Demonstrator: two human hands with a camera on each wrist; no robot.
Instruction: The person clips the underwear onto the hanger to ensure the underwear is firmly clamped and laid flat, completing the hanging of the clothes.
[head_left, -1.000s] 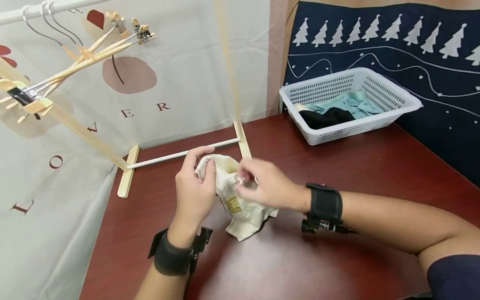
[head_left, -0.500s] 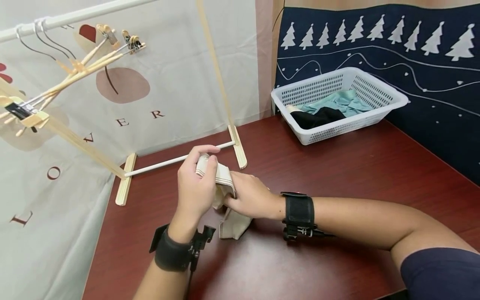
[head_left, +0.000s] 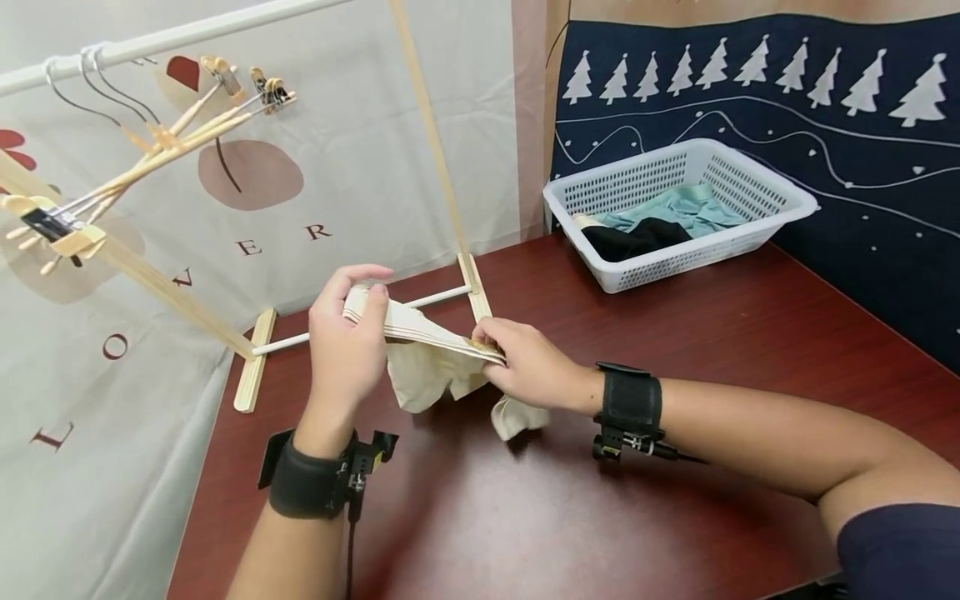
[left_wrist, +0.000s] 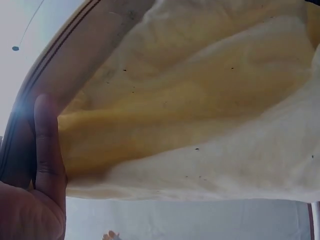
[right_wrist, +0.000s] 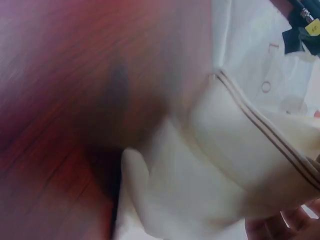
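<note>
From the head view, I see my left hand (head_left: 343, 350) and right hand (head_left: 527, 367) each pinching an end of the cream garment's (head_left: 420, 371) striped band, stretched taut between them. Its long axis runs from the left hand, held higher, down to the right, with the loose cloth hanging beneath toward the table (head_left: 675, 375).

At the left wrist, my fingers (left_wrist: 47, 145) curl round the band edge, cloth filling the frame.

At the right wrist, the garment (right_wrist: 210, 175) drapes just off my fingertips (right_wrist: 280, 227); the grip itself I cannot tell here.

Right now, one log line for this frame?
left hand: grips cream garment band | right hand: pinches band's other end | band stretched between hands | above table
</note>
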